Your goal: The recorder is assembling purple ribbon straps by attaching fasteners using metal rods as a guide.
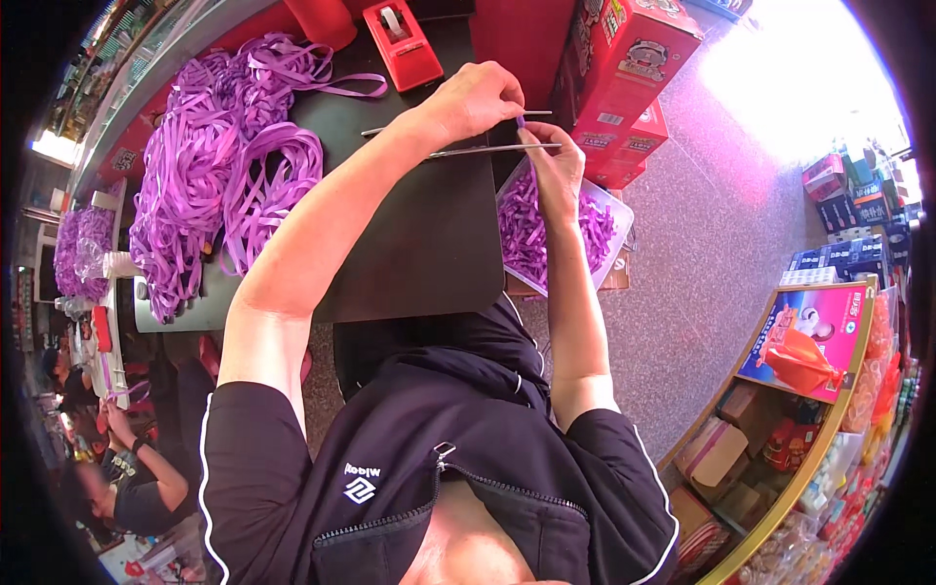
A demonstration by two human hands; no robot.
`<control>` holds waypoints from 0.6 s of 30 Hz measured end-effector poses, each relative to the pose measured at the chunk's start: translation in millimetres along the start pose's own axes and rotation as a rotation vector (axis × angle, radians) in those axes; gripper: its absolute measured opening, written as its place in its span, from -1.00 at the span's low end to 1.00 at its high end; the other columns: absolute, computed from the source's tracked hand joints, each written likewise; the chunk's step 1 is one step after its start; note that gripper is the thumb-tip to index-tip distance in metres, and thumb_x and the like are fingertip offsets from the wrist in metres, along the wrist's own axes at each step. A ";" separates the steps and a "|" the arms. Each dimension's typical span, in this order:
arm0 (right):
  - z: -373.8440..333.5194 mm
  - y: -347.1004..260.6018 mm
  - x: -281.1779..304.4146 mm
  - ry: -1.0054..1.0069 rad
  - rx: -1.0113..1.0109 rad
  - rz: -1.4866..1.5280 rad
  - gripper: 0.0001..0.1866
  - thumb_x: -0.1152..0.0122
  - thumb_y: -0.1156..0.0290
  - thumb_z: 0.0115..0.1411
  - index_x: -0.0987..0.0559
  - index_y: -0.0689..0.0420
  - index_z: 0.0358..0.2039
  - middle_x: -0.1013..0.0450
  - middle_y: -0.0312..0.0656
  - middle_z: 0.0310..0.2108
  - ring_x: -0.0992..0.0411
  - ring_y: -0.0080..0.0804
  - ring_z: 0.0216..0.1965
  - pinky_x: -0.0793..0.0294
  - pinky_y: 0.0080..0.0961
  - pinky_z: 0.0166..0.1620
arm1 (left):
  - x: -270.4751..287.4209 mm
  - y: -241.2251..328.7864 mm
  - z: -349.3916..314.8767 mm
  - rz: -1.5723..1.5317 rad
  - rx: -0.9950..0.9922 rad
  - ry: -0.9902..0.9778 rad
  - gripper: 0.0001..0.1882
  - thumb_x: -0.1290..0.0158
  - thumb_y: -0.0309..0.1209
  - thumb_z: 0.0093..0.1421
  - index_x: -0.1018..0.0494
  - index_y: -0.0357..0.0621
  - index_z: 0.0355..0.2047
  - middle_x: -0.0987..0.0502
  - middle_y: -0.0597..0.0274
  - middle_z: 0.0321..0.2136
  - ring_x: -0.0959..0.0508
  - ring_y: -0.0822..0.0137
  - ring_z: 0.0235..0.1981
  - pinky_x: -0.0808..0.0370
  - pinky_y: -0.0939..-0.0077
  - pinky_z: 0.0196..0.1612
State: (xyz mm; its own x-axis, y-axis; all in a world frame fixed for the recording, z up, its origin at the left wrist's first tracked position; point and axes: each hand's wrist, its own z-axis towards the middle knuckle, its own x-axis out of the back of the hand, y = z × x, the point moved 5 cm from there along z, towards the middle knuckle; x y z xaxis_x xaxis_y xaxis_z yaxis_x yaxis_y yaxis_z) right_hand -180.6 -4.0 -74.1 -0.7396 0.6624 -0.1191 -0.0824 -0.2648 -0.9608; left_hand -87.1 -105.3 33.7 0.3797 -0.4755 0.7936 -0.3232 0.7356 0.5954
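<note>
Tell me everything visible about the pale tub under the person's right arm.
The pale tub looks like whitish plastic, four-sided with rounded corners. Its top is open, and short purple strips fill much of it. It sits roughly level beside the right edge of the dark table, with some brown cardboard showing near its outer corner. The right forearm crosses over it, hiding part of it; whether they touch cannot be told.
</note>
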 end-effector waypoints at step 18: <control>22.8 16.3 -2.0 -0.245 0.131 -0.389 -0.76 -0.25 0.30 0.08 -0.61 0.18 -0.31 -0.46 -0.10 -0.34 -0.45 -0.31 -0.33 -0.40 -0.46 -0.23 | -14.1 -10.4 -3.9 0.010 0.163 0.083 -0.73 -0.09 -0.32 0.07 -0.57 -0.28 -0.33 -0.58 -0.04 -0.43 -0.60 0.12 -0.35 -0.47 0.38 -0.21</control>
State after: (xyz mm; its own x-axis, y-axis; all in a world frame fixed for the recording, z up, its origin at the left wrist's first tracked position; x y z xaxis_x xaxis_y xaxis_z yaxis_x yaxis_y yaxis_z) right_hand -195.7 -25.6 -83.8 -0.7717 0.5492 0.3209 -0.4562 -0.1263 -0.8809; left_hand -85.6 -104.4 15.9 0.4435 -0.4226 0.7904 -0.4610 0.6487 0.6055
